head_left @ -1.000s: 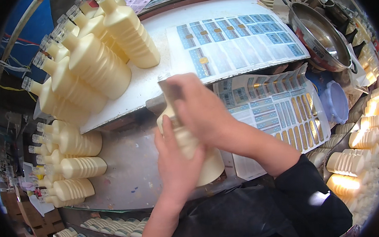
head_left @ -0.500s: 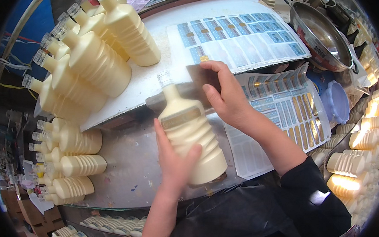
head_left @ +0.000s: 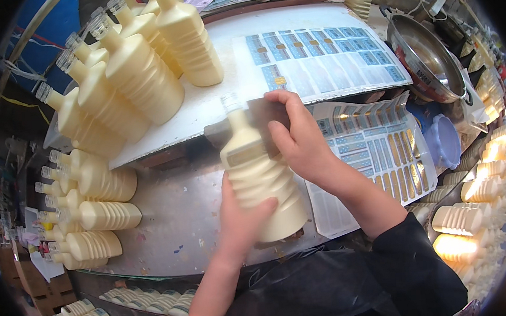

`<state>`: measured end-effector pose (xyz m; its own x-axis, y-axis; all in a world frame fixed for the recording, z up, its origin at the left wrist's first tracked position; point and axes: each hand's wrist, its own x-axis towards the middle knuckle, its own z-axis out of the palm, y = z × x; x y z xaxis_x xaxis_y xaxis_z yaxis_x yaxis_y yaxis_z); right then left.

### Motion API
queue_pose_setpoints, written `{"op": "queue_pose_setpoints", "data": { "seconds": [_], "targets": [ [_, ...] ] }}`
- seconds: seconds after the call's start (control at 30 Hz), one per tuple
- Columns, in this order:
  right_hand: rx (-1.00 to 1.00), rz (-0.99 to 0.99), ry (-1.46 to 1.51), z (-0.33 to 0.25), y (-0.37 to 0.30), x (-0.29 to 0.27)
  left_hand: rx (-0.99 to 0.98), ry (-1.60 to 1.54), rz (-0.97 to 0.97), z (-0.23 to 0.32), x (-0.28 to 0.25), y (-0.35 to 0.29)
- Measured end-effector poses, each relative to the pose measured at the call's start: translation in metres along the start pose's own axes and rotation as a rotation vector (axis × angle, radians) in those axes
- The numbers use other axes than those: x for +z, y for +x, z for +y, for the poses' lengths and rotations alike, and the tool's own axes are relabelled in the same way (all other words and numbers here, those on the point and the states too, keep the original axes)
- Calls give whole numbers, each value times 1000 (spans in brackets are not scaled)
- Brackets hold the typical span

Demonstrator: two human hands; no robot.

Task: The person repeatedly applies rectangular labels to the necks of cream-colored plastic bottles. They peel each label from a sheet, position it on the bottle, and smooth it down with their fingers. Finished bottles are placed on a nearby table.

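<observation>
A cream plastic bottle [head_left: 270, 183] with a ribbed body and clear threaded neck lies tilted over the grey work surface [head_left: 170, 206]. My left hand [head_left: 240, 215] is closed around its lower left side, thumb across the ribs. A greyish label band [head_left: 246, 152] shows below its shoulder. My right hand [head_left: 300, 139] pinches a thin dark brown flat piece [head_left: 268, 110] between thumb and fingers. This piece is at the bottle's right shoulder; whether it touches the bottle I cannot tell. Behind the neck is a flat grey pad [head_left: 218, 135], partly hidden.
Cream bottles [head_left: 140, 78] stand grouped on the raised white board [head_left: 226, 41], and others [head_left: 109, 214] lie at the left. Label sheets [head_left: 322, 57] rest on the board; another sheet [head_left: 377, 154] is to the right. Beyond are a metal pan [head_left: 426, 49] and a lilac tub [head_left: 444, 143].
The dark flat piece is now closer to the bottle and overlaps its right shoulder. The bottle appears slightly further right, still in my left hand. The whole view has shifted a little.
</observation>
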<state>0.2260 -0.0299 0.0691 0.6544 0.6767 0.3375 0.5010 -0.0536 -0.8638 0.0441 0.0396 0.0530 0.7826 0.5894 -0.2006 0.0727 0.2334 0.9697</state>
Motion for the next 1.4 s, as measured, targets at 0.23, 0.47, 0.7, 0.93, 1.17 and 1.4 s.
{"op": "queue_pose_setpoints", "data": {
  "seconds": [0.23, 0.47, 0.7, 0.93, 1.17, 1.4],
  "targets": [
    [-44, -63, -200, -46, 7, 23, 27, 475, 95, 25, 16, -6],
    [96, -121, -140, -71, 12, 67, 80, 626, 85, 11, 11, -5],
    [-120, -139, -202, -55, 9, 47, 238, 632, 160, -3, 3, -6],
    [-82, -35, -122, 16, 4, -3, 250, 791, 69, 4, 6, -3],
    [-85, 96, -3, 51, -6, 4, 283, 597, 100, -14, 2, 5],
    [-98, 42, 100, 20, -9, -10, 188, 321, 62, -10, 4, 0]
  ]
}}
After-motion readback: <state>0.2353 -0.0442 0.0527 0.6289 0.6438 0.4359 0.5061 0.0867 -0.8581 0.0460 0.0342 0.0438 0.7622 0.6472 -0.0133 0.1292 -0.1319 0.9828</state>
